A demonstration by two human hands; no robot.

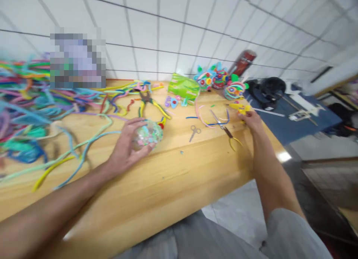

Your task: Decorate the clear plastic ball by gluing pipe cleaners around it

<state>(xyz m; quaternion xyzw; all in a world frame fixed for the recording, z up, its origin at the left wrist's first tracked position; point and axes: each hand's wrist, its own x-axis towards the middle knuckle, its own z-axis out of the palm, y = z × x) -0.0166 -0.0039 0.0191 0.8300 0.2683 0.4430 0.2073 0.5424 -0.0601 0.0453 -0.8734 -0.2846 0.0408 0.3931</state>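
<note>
My left hand (129,141) is wrapped round a clear ball (148,134) filled with pastel-coloured bits, low over the wooden table. A small yellow and red piece (162,123) shows at the ball's far side. Off to the right, my right hand (253,121) has its fingers closed on a yellow glue gun (239,107) by the table's right edge. A pale stick (270,112) extends to the right behind it. Between the hands lie small scissors (195,132) and yellow-handled pliers (231,135), close to bent pipe cleaners (215,123).
A heap of coloured pipe cleaners (25,98) covers the left side. Larger yellow-handled pliers (152,102), a green packet (183,87) and several decorated balls (205,80) lie near the tiled wall. A red bottle (244,63) stands behind; black gear (270,89) rests on a blue surface.
</note>
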